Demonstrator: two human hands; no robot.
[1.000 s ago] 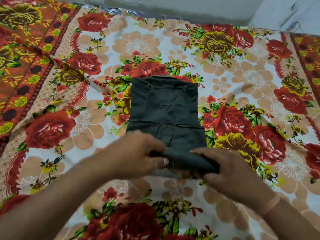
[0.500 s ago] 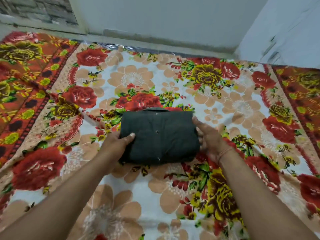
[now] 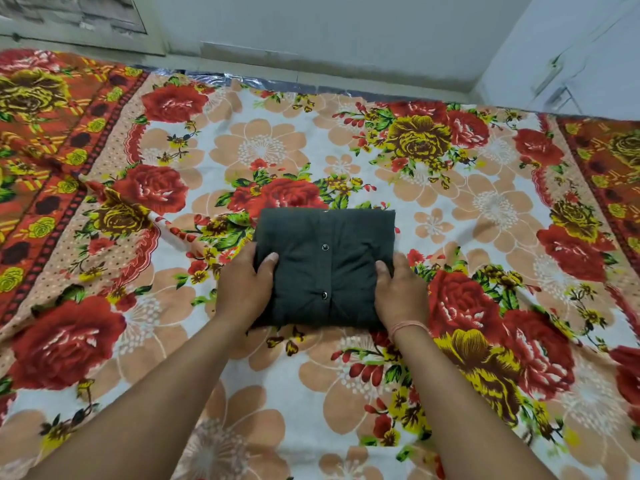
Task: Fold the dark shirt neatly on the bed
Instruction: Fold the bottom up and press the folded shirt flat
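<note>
One dark shirt (image 3: pixel 325 268), folded, lies mid-bed (image 3: pixel 263 358) between two hands: left hand (image 3: pixel 244 289) and right hand (image 3: pixel 401 294) grip its sides, thumbs on top.

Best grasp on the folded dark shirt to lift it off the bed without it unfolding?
Take the folded dark button-up shirt by its two short side edges, coming in from left and right, fingers sliding underneath. It is a compact layered rectangle lying flat on the floral bedsheet; the left hand and right hand already bracket those edges.

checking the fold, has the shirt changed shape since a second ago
Yes. The shirt was a longer strip reaching the red rose; now it is a short rectangle just below it.
</note>
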